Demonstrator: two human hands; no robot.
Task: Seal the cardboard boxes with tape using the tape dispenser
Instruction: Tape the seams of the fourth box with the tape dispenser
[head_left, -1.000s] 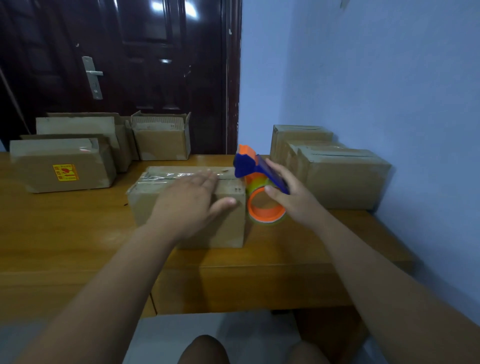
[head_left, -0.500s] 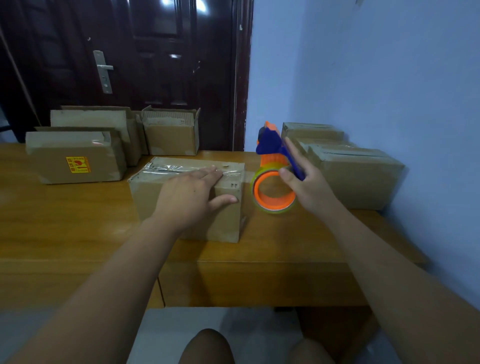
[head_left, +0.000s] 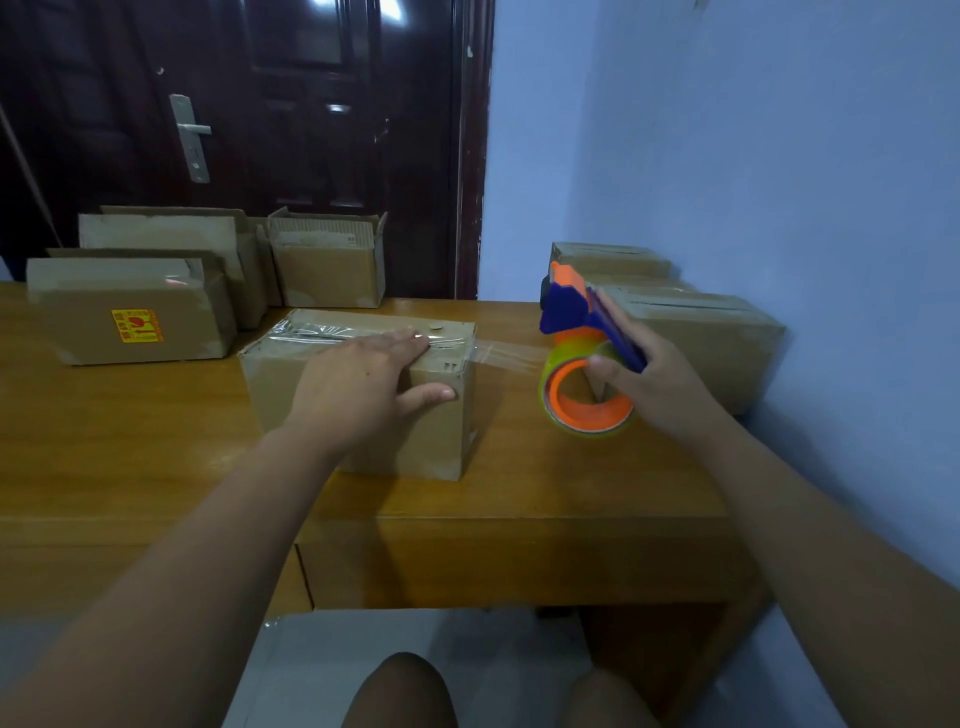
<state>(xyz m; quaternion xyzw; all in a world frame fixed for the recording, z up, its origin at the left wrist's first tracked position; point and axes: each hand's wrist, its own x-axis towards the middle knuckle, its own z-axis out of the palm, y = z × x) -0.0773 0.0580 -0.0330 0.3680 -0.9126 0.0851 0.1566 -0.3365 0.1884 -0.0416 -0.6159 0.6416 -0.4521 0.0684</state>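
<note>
Left hand (head_left: 363, 384), fingers flat and thumb on the near face, presses tape onto the cardboard box (head_left: 426, 441) at mid-surface (head_left: 156, 441), anchoring it. Right hand (head_left: 654, 384) grips the tape dispenser (head_left: 569, 312) just right of the box, so the clear strip (head_left: 504, 356) spans taut, probably for cutting.

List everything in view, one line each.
brown cardboard box with clear tape on top: one, brown, table centre, under left hand
clear tape strip: one, clear, stretched from that box to dispenser
blue and orange tape dispenser: one, right of that box
other brown cardboard boxes: at least three far left, three by right wall
wooden table: one, brown
dark door: one, behind table
left hand: flat on box top
right hand: grips dispenser
</note>
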